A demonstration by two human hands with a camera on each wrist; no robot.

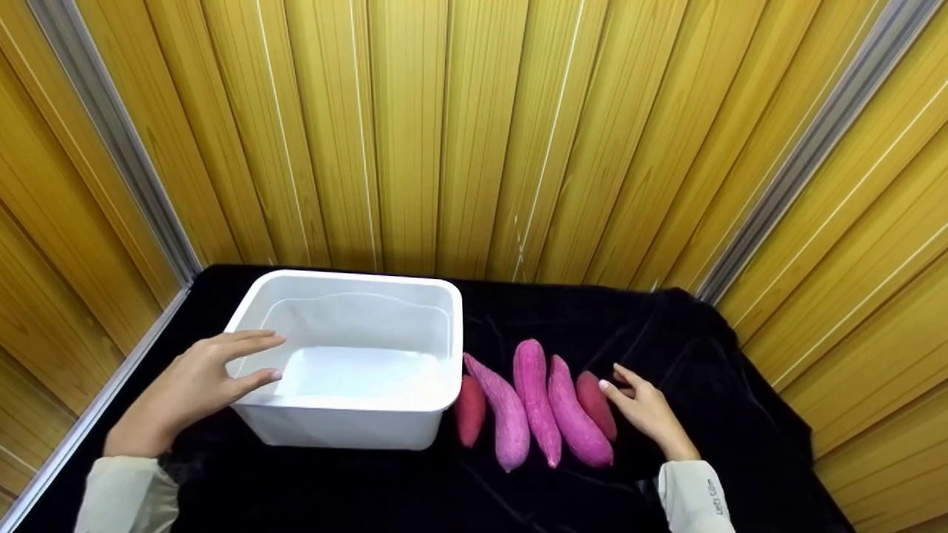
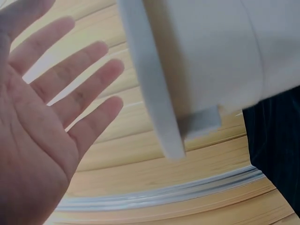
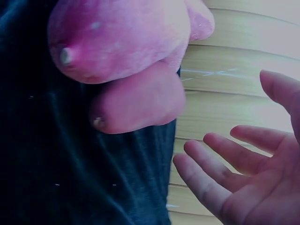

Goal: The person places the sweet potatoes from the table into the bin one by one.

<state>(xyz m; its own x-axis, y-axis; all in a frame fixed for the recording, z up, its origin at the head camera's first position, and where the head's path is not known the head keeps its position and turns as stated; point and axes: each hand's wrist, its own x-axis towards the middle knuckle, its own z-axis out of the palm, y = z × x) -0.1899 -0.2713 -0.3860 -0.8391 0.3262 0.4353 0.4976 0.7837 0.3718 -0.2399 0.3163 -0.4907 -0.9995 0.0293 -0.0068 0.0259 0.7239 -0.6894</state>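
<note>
A white plastic bin (image 1: pixel 348 428) stands left of the middle in the head view, its inside bare. My left hand (image 1: pixel 196 377) hovers by its left side, fingers spread and holding nothing; in the left wrist view a gap separates the fingers from the bin's rim (image 2: pixel 152 79). Several pink sweet potatoes lie side by side right of the bin. The rightmost, a short dark red sweet potato (image 1: pixel 596 407), is nearest my right hand (image 1: pixel 646 407). In the right wrist view that hand (image 3: pixel 248 178) has its fingers extended, apart from the small sweet potato (image 3: pixel 140 98).
Black cloth (image 1: pixel 355 488) covers the table. A dark red sweet potato (image 1: pixel 470 411) lies right against the bin's right side, followed by longer pink sweet potatoes (image 1: pixel 537 400). Yellow wood-patterned walls (image 1: pixel 481 148) with grey corner strips enclose the back and both sides.
</note>
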